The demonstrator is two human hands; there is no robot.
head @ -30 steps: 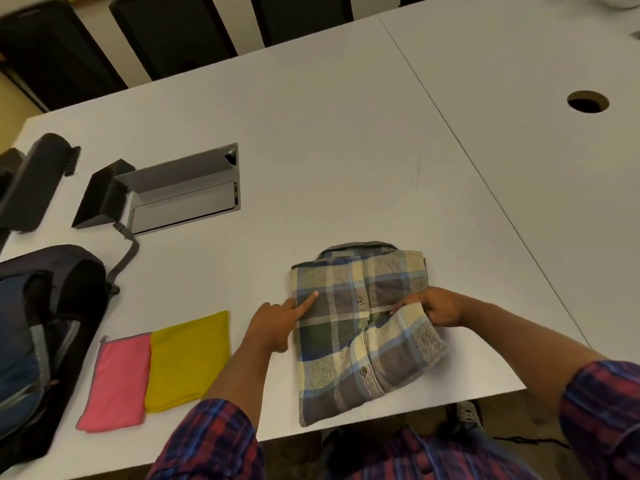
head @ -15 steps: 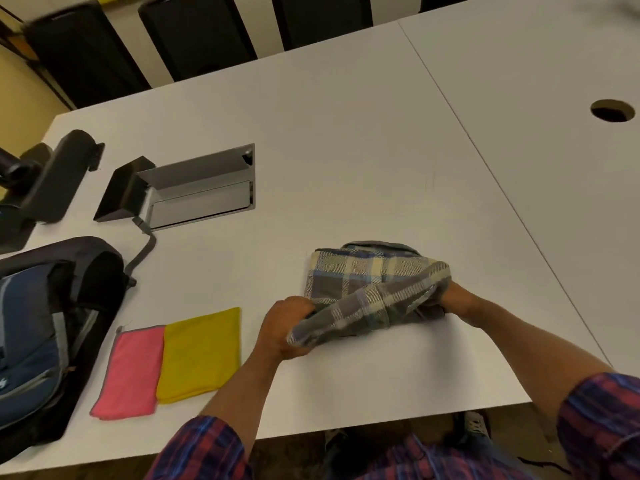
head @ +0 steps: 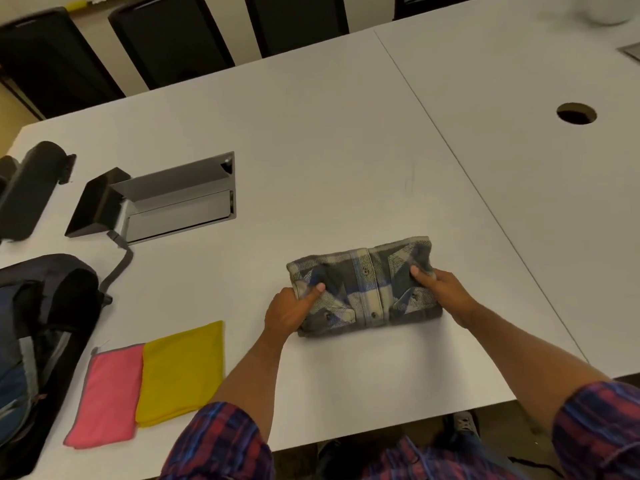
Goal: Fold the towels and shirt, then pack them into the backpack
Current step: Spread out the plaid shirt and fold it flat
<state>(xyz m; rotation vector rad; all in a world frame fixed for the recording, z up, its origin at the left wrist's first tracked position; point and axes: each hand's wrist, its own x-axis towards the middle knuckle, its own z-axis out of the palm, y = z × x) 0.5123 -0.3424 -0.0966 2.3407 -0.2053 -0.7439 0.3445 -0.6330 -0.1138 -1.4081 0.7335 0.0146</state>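
A plaid shirt (head: 367, 289), folded into a compact rectangle, lies on the white table (head: 311, 168) near its front edge. My left hand (head: 289, 311) grips the shirt's left end, thumb on top. My right hand (head: 441, 289) grips its right end the same way. A folded pink towel (head: 104, 396) and a folded yellow towel (head: 180, 368) lie side by side at the front left. The dark blue and black backpack (head: 38, 341) lies open at the far left edge, its strap trailing toward the table's middle.
An open grey cable hatch (head: 180, 199) with a raised lid sits in the table at the left. A black device (head: 27, 188) lies beyond the backpack. A round cable hole (head: 576, 113) is at the right. Black chairs (head: 166, 32) line the far side.
The lower half of the shirt was lifted and folded over, so the shirt is now a shorter bundle. Both hands moved from the middle fold to its left and right ends.
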